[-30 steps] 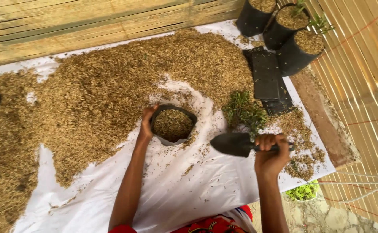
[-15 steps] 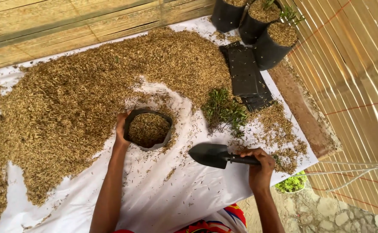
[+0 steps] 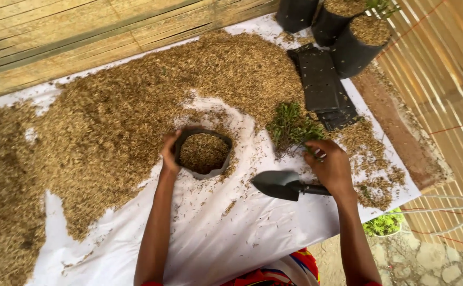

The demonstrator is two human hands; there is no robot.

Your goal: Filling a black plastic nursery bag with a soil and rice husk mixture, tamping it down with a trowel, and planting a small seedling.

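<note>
Moved: right hand [image 3: 333, 165] has let go of the small black metal trowel [image 3: 284, 185] and gone up toward the clump of small green seedlings [image 3: 292, 126]; half a second ago it was wrapped round the handle.
Trowel: lying flat on the white plastic sheet [image 3: 231, 233], blade pointing left, handle running right under the wrist.
Seedlings: just up-left of the right hand, fingertips at the clump's edge; this hand is way nearer.
Right hand: loosely curled, looks like it's pinching a sprig, can't tell for sure.
Left hand [image 3: 169, 151]: gripping the rim of the soft black grow bag full of brown husk mix [image 3: 204, 153].
</note>
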